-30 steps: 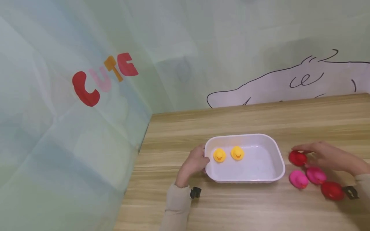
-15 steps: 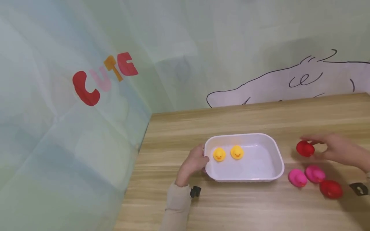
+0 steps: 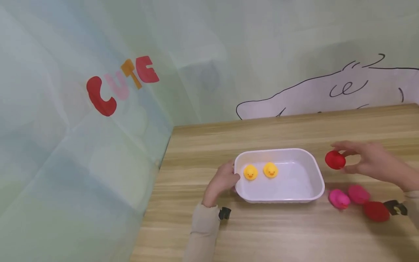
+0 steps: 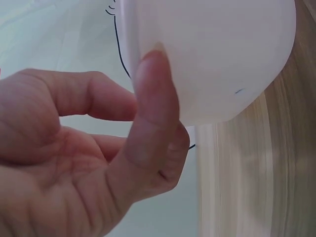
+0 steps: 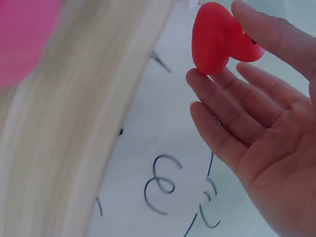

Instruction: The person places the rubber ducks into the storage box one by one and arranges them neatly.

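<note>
My left hand (image 3: pixel 223 178) grips the left rim of a white tray (image 3: pixel 278 201); in the left wrist view its thumb lies on the tray's wall (image 4: pixel 222 59). Two yellow rubber ducks (image 3: pixel 250 172) sit in the tray's left half, facing me. To the right of the tray, my right hand (image 3: pixel 376 160) pinches a red rubber duck (image 3: pixel 335 160) above the table. The right wrist view shows this red duck (image 5: pixel 212 39) between thumb and fingertips. Below that hand, two pink ducks (image 3: pixel 339 199) and another red duck (image 3: pixel 376 211) rest on the table, the latter partly behind a black wrist strap.
The wood-grain table (image 3: pixel 262 233) meets a pale curtain-like backdrop (image 3: pixel 203 65) at its back and left. The backdrop carries the letters "CUTE" (image 3: pixel 102 96) and a line-drawn white animal (image 3: pixel 311 98).
My right hand has picked the red duck up from beside the pink ones and moved it up, then left towards the tray. The left hand keeps its grip on the rim.
</note>
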Tool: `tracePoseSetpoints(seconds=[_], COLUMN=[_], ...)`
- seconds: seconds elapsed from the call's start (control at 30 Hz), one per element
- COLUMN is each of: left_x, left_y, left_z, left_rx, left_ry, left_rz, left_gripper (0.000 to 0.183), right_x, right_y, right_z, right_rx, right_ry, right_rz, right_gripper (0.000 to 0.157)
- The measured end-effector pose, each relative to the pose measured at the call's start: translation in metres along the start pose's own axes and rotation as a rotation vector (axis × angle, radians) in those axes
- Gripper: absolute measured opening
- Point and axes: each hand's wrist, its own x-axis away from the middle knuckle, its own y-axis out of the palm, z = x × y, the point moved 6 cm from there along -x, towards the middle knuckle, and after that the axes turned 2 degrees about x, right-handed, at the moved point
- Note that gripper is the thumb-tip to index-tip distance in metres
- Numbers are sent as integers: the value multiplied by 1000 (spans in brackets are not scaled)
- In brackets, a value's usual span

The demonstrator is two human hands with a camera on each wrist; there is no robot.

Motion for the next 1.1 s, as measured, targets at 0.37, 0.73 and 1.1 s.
tracePoseSetpoints(seconds=[0.37, 0.73, 1.1], left_x=[1, -1, -1], left_y=[-3, -1, -2], left_z=[-1, 0, 1], left_rx=[14, 6, -13], left_ry=[0, 7, 33], left_rz=[2, 9, 10], left_gripper=[49, 48, 48], right_x=[-32, -51, -52], right_y=[28, 65, 88], right_z=[-52, -74, -73], right_rx=[-184, -214, -196], right_ry=[81, 33, 59], right_rz=[-131, -168, -180], right_gripper=[65, 71, 67])
